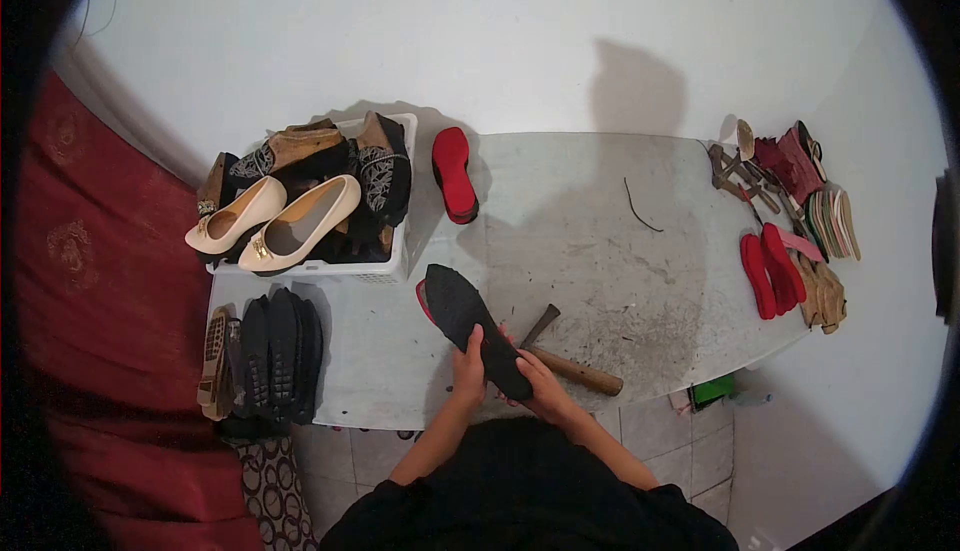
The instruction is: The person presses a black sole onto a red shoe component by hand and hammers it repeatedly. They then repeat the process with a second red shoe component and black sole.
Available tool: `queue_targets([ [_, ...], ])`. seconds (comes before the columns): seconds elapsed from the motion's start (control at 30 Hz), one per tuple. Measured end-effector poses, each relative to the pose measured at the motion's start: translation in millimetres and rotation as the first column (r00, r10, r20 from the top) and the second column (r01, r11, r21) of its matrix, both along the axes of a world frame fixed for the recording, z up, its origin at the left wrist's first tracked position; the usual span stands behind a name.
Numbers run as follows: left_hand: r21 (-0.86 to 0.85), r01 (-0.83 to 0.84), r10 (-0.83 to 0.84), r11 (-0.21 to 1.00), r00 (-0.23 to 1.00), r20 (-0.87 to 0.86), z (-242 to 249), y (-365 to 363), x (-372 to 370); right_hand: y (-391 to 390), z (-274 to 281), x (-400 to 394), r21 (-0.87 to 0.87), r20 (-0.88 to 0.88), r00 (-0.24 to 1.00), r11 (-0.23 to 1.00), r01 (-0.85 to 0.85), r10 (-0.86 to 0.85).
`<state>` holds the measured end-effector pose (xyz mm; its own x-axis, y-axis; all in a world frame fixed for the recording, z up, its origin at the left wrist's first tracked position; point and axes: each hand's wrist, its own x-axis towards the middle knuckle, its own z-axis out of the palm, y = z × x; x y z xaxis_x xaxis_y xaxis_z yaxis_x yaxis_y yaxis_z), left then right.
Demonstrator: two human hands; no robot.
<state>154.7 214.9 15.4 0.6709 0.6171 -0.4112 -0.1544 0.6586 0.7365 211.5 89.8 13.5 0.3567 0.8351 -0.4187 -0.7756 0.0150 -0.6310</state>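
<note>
A black shoe sole with a red edge at its toe is held in both hands, tilted, over the front of the table. My left hand grips its left side near the middle. Around the heel end, my right hand is closed on the right side. Just right of the sole, a hammer with a wooden handle lies on the table, its head partly beside my right hand. Farther back stands a red and black sole piece.
A white basket of shoes, with cream flats on top, is at the back left. Black soles stand in front of it. Right: red soles, tan pieces and tools. A thin black strip lies mid-table.
</note>
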Motion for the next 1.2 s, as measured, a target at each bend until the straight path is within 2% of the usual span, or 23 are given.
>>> queue_targets([
  [0.1,0.032,0.058,-0.057,0.998,0.998,-0.006,-4.7,2.2,-1.6,1.0,4.5,1.2,-0.035,0.067,0.998,0.999,-0.002,0.005],
  [0.27,-0.076,0.073,-0.067,0.994,0.995,0.073,-7.2,2.9,-2.7,0.8,-1.3,1.4,-0.031,0.119,0.993,0.999,0.009,-0.005],
  [0.3,-0.077,0.074,-0.068,0.994,0.995,0.072,-4.5,1.7,-0.8,1.0,-3.2,2.3,-0.057,0.173,0.985,0.998,0.011,-0.001],
  [0.37,-0.248,0.049,-0.007,0.968,0.986,0.166,0.2,-3.1,2.2,0.1,-6.3,1.1,-0.087,0.223,0.975,0.996,0.017,0.003],
  [0.43,-0.237,0.062,-0.027,0.969,0.989,0.147,-5.2,-3.5,6.6,0.5,-8.3,-2.9,-0.249,0.478,0.878,0.962,0.112,0.022],
  [0.47,-0.223,0.072,-0.044,0.972,0.99,0.131,-7.7,-3.6,7.6,-0.2,-16.0,-3.6,-0.252,0.475,0.88,0.961,0.112,0.022],
  [0.53,-0.212,0.089,-0.062,0.973,0.989,0.132,-7.4,-5.1,6.5,0.6,-27.7,-4.3,-0.219,0.757,0.653,0.956,0.196,0.039],
  [0.67,-0.153,0.114,-0.097,0.982,0.989,0.114,-10.0,-5.4,3.0,0.1,-21.7,-8.5,-0.287,0.767,0.634,0.938,0.194,0.104],
  [0.73,-0.196,0.093,-0.068,0.976,0.989,0.133,-14.6,-6.9,2.7,4.5,-14.1,-11.7,-0.163,0.852,0.523,0.948,0.272,-0.004],
  [0.77,-0.238,0.08,-0.043,0.968,0.987,0.155,-16.8,-7.4,3.3,2.9,-15.5,-10.6,-0.164,0.851,0.525,0.949,0.269,-0.002],
  [0.83,-0.204,0.065,-0.032,0.977,0.986,0.161,-22.5,-7.7,4.3,-0.9,-15.9,-6.4,-0.371,0.786,0.576,0.917,0.148,0.225],
  [0.97,-0.125,0.104,-0.081,0.987,0.981,0.174,-17.9,-10.6,2.6,-3.9,5.5,-7.2,-0.411,0.804,0.525,0.899,0.152,0.279],
  [1.03,-0.134,0.107,-0.087,0.985,0.985,0.146,-16.7,-10.6,4.4,-3.7,15.4,-5.5,-0.532,0.761,0.514,0.834,0.146,0.396],
  [1.1,-0.14,0.114,-0.098,0.984,0.988,0.117,-14.7,-10.0,4.1,-3.5,18.7,-5.0,-0.549,0.759,0.499,0.822,0.149,0.417],
  [1.17,-0.051,0.138,-0.13,0.989,0.982,0.135,-11.4,-6.8,3.3,-3.3,22.1,-5.4,-0.565,0.76,0.481,0.81,0.155,0.438],
  [1.2,-0.053,0.141,-0.133,0.989,0.982,0.135,-11.7,-5.4,3.2,-2.2,24.0,-7.6,-0.466,0.847,0.386,0.86,0.208,0.366],
])
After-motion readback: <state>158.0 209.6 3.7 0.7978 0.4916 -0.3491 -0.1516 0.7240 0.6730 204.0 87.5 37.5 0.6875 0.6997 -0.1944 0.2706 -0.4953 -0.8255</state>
